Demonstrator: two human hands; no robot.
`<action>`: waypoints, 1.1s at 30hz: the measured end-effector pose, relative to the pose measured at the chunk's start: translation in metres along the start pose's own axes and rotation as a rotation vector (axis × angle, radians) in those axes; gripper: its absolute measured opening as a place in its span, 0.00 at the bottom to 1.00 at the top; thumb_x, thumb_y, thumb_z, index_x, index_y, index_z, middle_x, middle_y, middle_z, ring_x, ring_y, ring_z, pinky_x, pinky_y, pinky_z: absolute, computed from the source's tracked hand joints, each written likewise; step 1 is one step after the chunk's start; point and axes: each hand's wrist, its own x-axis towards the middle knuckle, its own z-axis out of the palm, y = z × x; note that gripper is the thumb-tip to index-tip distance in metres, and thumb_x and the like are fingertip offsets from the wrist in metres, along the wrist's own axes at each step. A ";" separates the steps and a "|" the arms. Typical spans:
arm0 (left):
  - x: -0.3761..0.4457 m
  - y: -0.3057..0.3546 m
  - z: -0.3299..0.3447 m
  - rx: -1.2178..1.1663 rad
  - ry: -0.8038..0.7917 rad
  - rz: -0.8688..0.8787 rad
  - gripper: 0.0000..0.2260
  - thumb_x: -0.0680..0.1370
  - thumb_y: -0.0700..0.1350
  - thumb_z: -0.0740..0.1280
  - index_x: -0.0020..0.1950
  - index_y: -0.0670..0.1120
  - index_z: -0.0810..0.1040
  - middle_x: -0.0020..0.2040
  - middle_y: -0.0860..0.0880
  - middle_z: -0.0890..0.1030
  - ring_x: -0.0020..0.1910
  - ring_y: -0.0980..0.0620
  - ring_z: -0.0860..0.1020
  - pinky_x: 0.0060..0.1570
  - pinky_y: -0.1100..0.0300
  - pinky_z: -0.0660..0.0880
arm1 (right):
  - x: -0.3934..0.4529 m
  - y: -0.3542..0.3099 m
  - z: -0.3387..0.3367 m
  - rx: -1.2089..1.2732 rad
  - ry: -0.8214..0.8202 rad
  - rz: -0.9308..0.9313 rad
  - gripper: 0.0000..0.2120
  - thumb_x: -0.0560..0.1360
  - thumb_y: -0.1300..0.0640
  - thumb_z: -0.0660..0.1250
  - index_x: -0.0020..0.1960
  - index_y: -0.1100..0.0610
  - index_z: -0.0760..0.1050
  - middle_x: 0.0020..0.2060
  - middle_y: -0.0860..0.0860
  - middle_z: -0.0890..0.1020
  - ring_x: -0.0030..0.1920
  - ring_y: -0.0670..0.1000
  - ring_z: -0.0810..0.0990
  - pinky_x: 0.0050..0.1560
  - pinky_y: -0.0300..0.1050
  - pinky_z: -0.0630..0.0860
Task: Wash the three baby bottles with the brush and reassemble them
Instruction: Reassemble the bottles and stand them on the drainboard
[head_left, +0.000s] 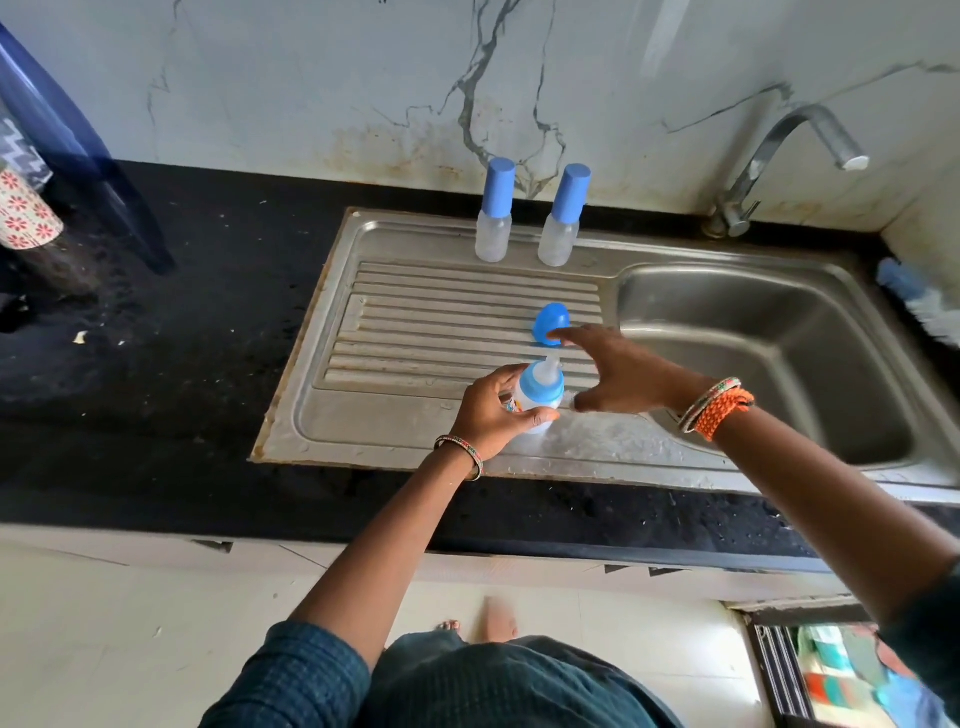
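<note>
My left hand (491, 410) grips a small baby bottle (540, 392) with a blue collar and clear teat, held upright over the steel drainboard (415, 322). My right hand (618, 376) stretches over the drainboard with straight fingers, its fingertips touching a loose blue cap (549, 323) that lies on the ridges. Two more baby bottles stand capped at the back of the drainboard, one on the left (494, 212) and one on the right (563, 217). A blue-and-white brush (919, 299) lies on the counter at the far right edge, partly cut off.
The sink basin (769, 364) lies right of the drainboard, with the tap (779, 156) above its back edge. A black counter (156, 338) spreads to the left, where a patterned cup (26, 213) and dark blue chair legs stand. A marble wall rises behind.
</note>
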 end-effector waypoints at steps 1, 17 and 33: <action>0.001 -0.001 0.000 -0.017 -0.003 -0.011 0.26 0.65 0.45 0.80 0.61 0.49 0.77 0.56 0.55 0.81 0.57 0.61 0.77 0.58 0.66 0.72 | 0.002 0.004 0.003 0.072 -0.059 -0.027 0.40 0.71 0.55 0.73 0.76 0.47 0.55 0.75 0.53 0.60 0.74 0.56 0.56 0.72 0.59 0.56; -0.003 -0.001 0.018 -0.238 0.162 -0.105 0.22 0.57 0.50 0.75 0.51 0.55 0.78 0.46 0.60 0.83 0.50 0.55 0.80 0.57 0.57 0.76 | 0.010 -0.047 0.120 0.749 0.940 0.277 0.24 0.65 0.44 0.69 0.59 0.51 0.79 0.52 0.48 0.84 0.70 0.49 0.70 0.76 0.54 0.42; 0.012 0.014 -0.008 -0.144 -0.130 -0.205 0.23 0.63 0.32 0.78 0.54 0.48 0.78 0.50 0.50 0.82 0.52 0.54 0.79 0.58 0.58 0.75 | 0.027 0.027 0.058 0.717 0.154 -0.220 0.25 0.71 0.59 0.73 0.66 0.55 0.74 0.67 0.46 0.72 0.73 0.40 0.58 0.76 0.46 0.42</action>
